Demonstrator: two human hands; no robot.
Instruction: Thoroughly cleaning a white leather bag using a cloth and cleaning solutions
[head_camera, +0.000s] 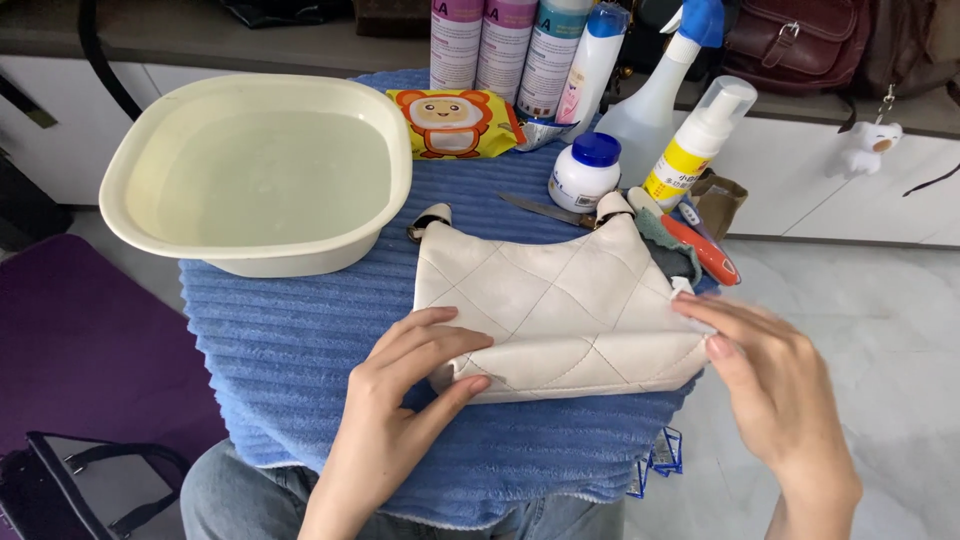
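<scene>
Item: cream quilted handbag (560, 310), lying flat on a blue ribbed towel (300, 350) that covers the small worktop, just right of centre. Left hand (405, 400): pinched on the bag's lower left corner, thumb under the edge and fingers spread on top. Right hand (770, 380): fingers together and extended, tips resting on the bag's right edge, not closed around it. Adjacent: cream basin (130, 190) filled with water, close to the bag's upper left; orange wipes packet (450, 122); white jar with blue lid (585, 170); spray bottles (690, 130) and tall cans (500, 45) behind; orange-handled brush (705, 250) touching the bag's upper right. Risks, as judged: tugging the towel or bag could jog the full basin and slop water onto the bag; a sweep of the right hand could topple the upright bottles.
</scene>
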